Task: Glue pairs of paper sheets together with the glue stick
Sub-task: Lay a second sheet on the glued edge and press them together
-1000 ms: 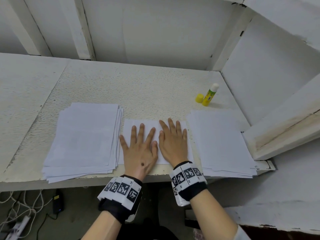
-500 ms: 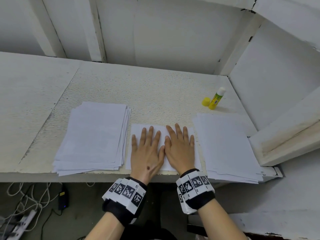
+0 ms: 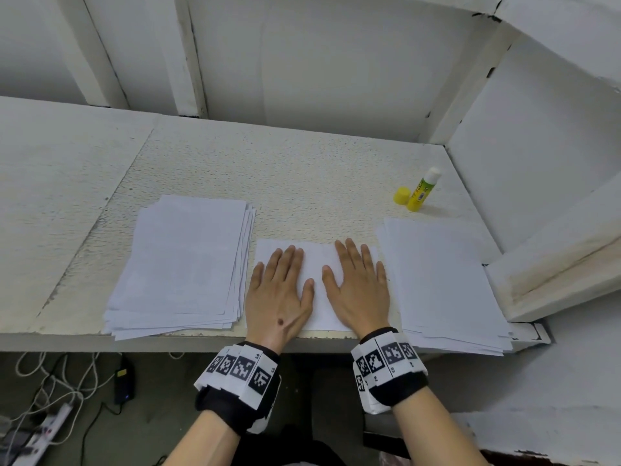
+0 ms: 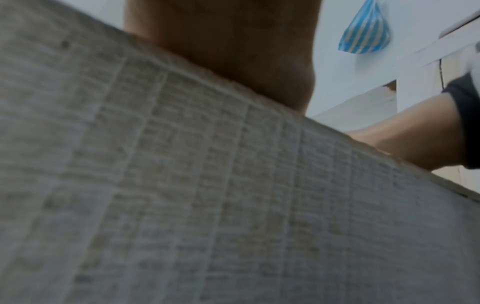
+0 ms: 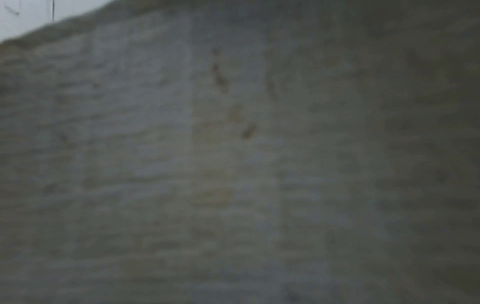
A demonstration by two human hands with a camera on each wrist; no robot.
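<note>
flat hands (image 3: 316,290) on smooth rectangular sheet (image 3: 317,264), rough-textured shelf (image 3: 302,183)

Both bare forearms wear black wristbands (image 3: 240,403) wrapped with white panels (image 3: 386,359) printed with black square-code markers; a small dark mole marks the left hand (image 3: 279,297).

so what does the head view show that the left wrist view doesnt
Only the head view shows the glue stick standing uncapped beside its yellow cap, the left paper stack, the right paper stack, and both hands pressed flat on the middle sheet. Only the left wrist view shows a blue striped bag hanging on the wall. Both show the left hand, the right hand and the shelf.
</note>
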